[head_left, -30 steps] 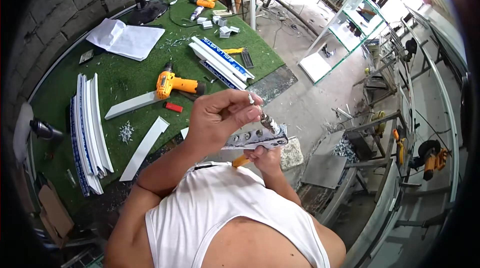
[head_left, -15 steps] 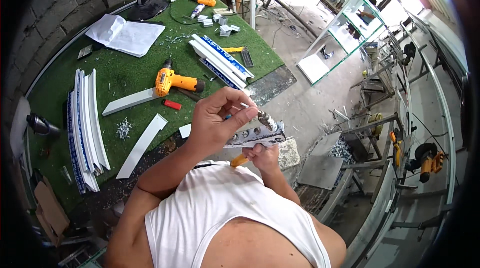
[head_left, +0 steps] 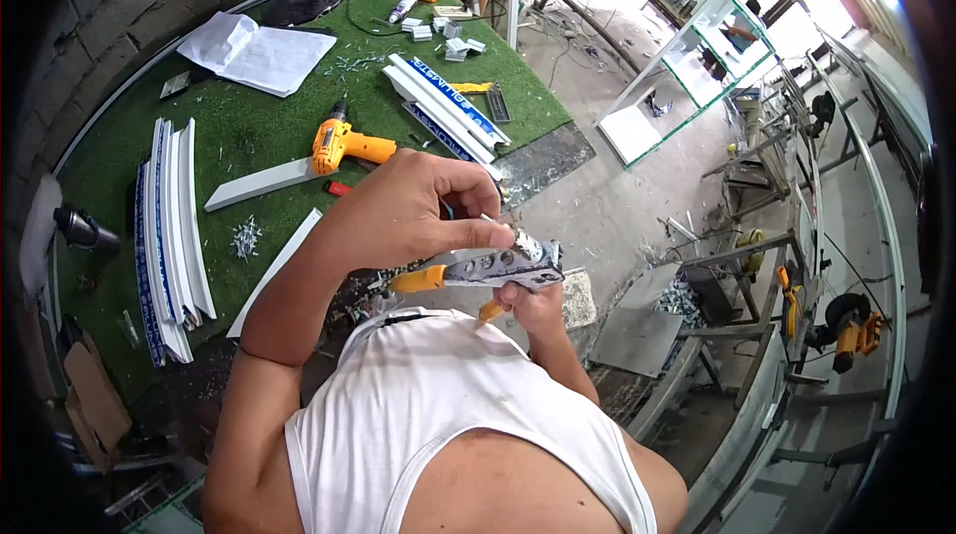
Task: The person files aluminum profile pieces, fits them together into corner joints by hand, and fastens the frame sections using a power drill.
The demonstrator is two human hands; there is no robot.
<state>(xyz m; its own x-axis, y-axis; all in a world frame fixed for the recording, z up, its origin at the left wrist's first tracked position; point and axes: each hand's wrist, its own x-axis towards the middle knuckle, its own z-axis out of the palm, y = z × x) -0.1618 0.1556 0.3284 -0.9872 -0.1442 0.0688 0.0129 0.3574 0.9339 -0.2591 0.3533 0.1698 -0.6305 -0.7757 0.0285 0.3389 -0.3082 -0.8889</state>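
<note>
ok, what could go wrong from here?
1. Pinch: the left hand is at the head of the metal tool, whose yellow handles stand apart; if they closed suddenly, fingers might get caught.
2. Slip: mainly the right hand seems to support the tool, so it could twist.
3. Scatter: small silvery pieces lie loose on the green mat; a bump could spread them.
</note>
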